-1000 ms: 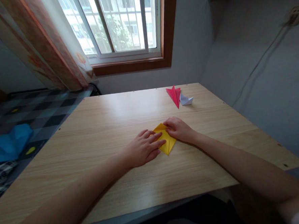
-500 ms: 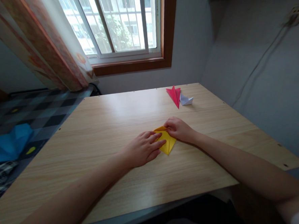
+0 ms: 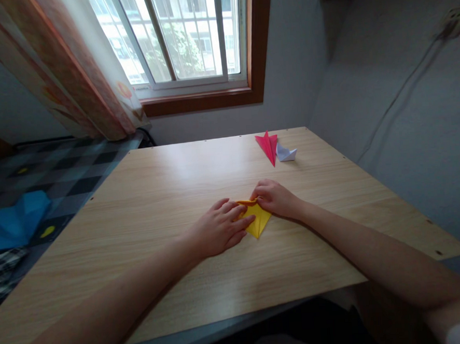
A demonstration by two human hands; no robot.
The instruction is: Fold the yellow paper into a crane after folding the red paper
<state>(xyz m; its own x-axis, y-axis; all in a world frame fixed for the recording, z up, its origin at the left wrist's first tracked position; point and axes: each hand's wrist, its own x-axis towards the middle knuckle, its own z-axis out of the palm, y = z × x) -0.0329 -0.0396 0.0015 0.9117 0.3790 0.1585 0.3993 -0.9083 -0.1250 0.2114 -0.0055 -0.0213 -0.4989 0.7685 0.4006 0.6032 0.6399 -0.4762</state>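
A small folded sheet of yellow paper [image 3: 258,220] lies on the wooden tabletop [image 3: 157,197], one point toward me. Its far edge is turned over in a narrow fold. My left hand [image 3: 221,228] rests over the paper's left side, fingers spread and pressing it to the table. At the far right edge, my right hand [image 3: 272,196] pinches the fold between thumb and fingers. Part of the paper is hidden under both hands.
Toward the back right stand a red paper plane [image 3: 268,148] and a white paper boat [image 3: 286,153]. Left of the table is a bed with a checked cover [image 3: 77,165] and a blue folded paper [image 3: 18,218] on it. A window is behind.
The far edge of the yellow paper has come down toward me into a flatter, narrower fold. Both hands have stayed nearly in place.
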